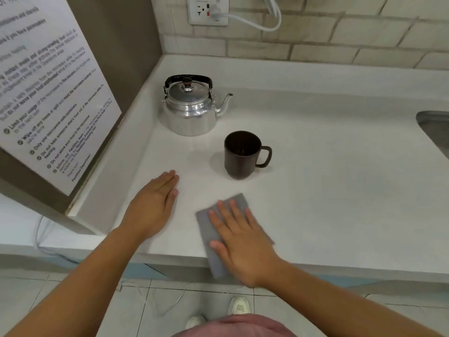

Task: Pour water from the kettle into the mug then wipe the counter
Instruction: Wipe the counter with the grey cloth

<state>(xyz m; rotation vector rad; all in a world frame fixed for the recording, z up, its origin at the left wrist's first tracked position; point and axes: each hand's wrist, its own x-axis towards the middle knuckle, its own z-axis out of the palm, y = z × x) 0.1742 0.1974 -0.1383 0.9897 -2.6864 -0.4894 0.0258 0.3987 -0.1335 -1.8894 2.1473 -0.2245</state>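
Note:
A shiny metal kettle (pixel 190 109) with a black handle stands on the white counter (pixel 328 166) near the back left corner, spout pointing right. A dark brown mug (pixel 241 154) stands upright in front of it, handle to the right. My right hand (pixel 240 242) lies flat, fingers spread, on a grey cloth (pixel 209 224) at the counter's front edge; part of the cloth hangs over the edge. My left hand (pixel 153 205) rests flat on the counter to the left of the cloth, holding nothing.
A brown side panel with a printed notice (pixel 46 93) bounds the counter on the left. A steel sink (pixel 435 132) is at the right edge. A wall outlet (pixel 209 10) with a white cord sits on the tiled backsplash.

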